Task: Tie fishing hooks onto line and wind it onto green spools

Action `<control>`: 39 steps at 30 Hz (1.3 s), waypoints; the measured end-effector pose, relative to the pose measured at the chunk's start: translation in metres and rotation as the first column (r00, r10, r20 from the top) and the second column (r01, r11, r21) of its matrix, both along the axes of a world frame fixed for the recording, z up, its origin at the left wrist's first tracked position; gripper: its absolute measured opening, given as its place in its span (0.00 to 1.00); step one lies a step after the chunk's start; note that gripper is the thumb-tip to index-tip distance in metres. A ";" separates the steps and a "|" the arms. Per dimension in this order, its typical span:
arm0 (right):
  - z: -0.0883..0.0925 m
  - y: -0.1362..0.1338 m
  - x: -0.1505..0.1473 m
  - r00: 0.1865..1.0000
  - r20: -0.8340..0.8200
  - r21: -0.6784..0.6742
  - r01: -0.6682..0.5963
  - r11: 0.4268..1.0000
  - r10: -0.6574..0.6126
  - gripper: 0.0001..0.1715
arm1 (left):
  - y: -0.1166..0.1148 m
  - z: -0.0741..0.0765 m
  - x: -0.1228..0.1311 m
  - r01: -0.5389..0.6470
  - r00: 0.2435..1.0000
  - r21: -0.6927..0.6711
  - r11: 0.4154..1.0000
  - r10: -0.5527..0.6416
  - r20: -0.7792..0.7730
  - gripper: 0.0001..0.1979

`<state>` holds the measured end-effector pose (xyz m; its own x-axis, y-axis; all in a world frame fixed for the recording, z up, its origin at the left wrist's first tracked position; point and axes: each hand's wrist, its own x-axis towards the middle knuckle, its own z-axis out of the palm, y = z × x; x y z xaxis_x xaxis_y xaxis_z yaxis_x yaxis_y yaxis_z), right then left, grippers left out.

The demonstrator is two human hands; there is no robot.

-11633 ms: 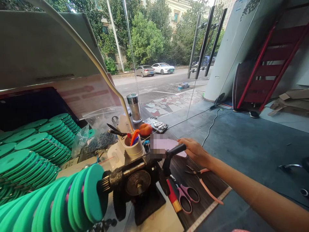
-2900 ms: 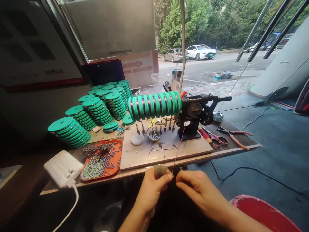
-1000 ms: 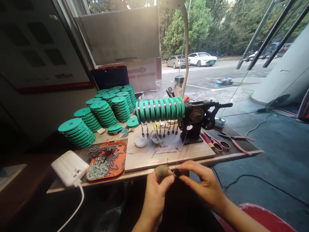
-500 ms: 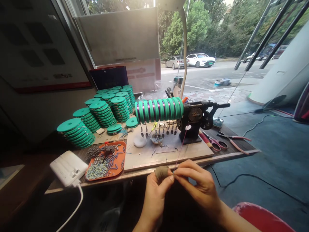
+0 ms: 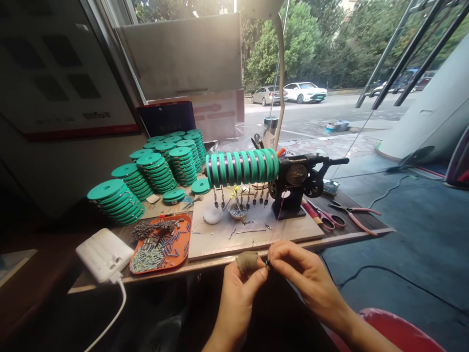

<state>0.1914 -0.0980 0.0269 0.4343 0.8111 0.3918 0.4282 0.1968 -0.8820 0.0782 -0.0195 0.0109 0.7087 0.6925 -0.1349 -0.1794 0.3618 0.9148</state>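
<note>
- One orange plastic tray [image 5: 187, 233], at ten o'clock from the hands, is holding a heap of thin metal and blue tubes [image 5: 150, 256]; one small round dish [image 5: 238, 217] at twelve o'clock is holding tiny bits [image 5: 238, 210].
- The left hand [image 5: 236, 293] is gripping one brownish, fuzzy pad [image 5: 247, 260] between thumb and fingers.
- The right hand [image 5: 308, 274] is pinching one thin pink line [image 5: 277, 217] just beside the pad; it is running up toward the black winder [image 5: 295, 186] at one o'clock.
- Roughly nine round green spools [image 5: 242, 166] are sitting on the winder's shaft.
</note>
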 end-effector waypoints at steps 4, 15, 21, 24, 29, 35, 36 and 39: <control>0.010 -0.001 0.008 0.933 0.342 0.060 0.095 0.994 -0.110 0.06 | 0.004 -0.001 -0.002 0.010 0.999 0.094 0.996 -0.013 0.031 0.06; 0.016 -0.004 0.008 0.758 0.644 0.048 0.091 0.995 -0.100 0.09 | 0.003 -0.004 -0.003 -0.039 0.998 0.141 0.989 0.046 -0.048 0.06; 0.019 -0.003 0.010 0.992 0.127 -0.239 0.020 0.971 0.011 0.07 | 0.003 -0.003 0.000 -0.054 0.996 0.101 0.993 0.061 -0.068 0.08; 0.015 0.000 0.011 0.986 -0.150 -0.299 -0.120 0.947 0.077 0.08 | 0.002 0.001 0.002 -0.055 0.997 0.101 0.993 0.060 -0.047 0.06; 0.006 0.009 0.009 0.875 -0.475 -0.247 -0.233 0.940 0.092 0.14 | 0.000 0.003 0.001 -0.069 0.996 0.128 0.989 0.075 -0.039 0.05; 0.000 0.013 0.008 0.814 -0.578 -0.253 -0.243 0.936 0.055 0.16 | 0.001 -0.001 0.002 -0.088 0.993 0.173 0.981 0.100 -0.062 0.06; -0.001 0.013 0.008 0.799 -0.599 -0.259 -0.251 0.933 0.049 0.16 | 0.001 -0.001 0.002 -0.085 0.993 0.177 0.980 0.097 -0.061 0.06; -0.002 0.014 0.009 0.743 -0.669 -0.288 -0.300 0.909 0.033 0.16 | 0.001 0.000 0.003 -0.083 0.994 0.209 0.974 0.094 -0.046 0.05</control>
